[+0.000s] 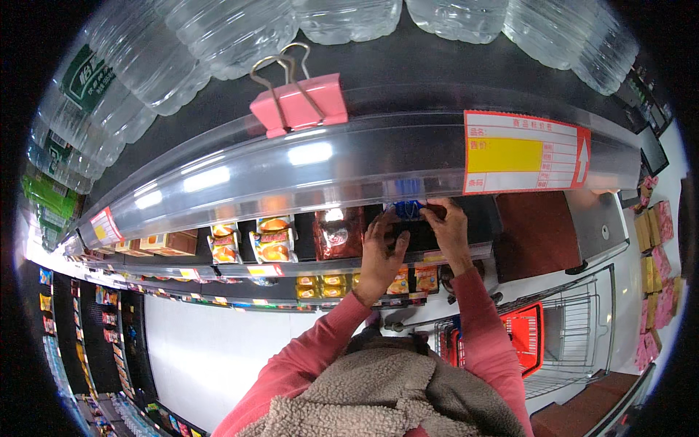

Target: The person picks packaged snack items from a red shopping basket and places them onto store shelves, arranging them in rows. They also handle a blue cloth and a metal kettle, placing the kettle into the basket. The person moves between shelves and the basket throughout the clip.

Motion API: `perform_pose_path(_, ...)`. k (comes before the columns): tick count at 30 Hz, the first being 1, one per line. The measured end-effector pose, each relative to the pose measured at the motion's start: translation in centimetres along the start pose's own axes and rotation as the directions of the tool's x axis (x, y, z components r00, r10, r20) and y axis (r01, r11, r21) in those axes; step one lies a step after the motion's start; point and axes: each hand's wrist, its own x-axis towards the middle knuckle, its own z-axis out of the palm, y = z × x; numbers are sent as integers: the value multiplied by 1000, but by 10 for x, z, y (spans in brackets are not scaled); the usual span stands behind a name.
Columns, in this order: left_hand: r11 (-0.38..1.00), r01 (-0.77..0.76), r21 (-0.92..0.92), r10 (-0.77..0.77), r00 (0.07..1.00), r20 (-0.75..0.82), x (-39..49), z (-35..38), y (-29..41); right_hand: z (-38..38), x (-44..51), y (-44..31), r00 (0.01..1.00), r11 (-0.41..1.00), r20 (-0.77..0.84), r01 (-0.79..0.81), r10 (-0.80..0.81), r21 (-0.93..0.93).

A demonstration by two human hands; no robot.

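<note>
A shiny blue packet (407, 210) is at the front of a dark shelf, its upper part seen through the clear price strip above. My right hand (450, 226) pinches the packet's right edge between thumb and fingers. On the other side, my left hand (381, 254) is raised with thumb and fingers apart, its fingertips close to the packet's left end; whether they touch it is unclear. Just left of that hand lies a dark red packet (337, 237). Farther left are wrapped bread packs (272, 243) on the same shelf.
Above my hands, a shelf edge with a clear price strip (382, 150) carries a pink binder clip (300, 104) and a price tag (527, 153). Clear water bottles (347, 19) stand on it. Yellow packs (333, 285) fill a lower shelf. A wire shopping cart (573, 328) with a red basket (527, 333) is at right.
</note>
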Motion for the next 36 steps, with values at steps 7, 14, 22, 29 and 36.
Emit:
perform_pose_path(7,996,-42,76,42,999,6,8,-1,-3,-4,0,-4,999,990,41,-3,9,-144)
perform_pose_path(14,994,-55,96,53,998,24,3,1,-13,-6,0,-8,996,996,68,-53,58,-70)
perform_pose_path(22,981,-139,137,136,990,31,-9,-3,5,-12,-6,-22,999,1000,-32,-12,11,-22)
perform_pose_path(29,759,-366,539,387,919,79,-61,-71,34,5,-48,-76,987,996,139,75,-82,58)
perform_pose_path(36,708,-251,660,398,914,-79,-59,-109,23,46,-60,-99,966,995,247,63,-80,77)
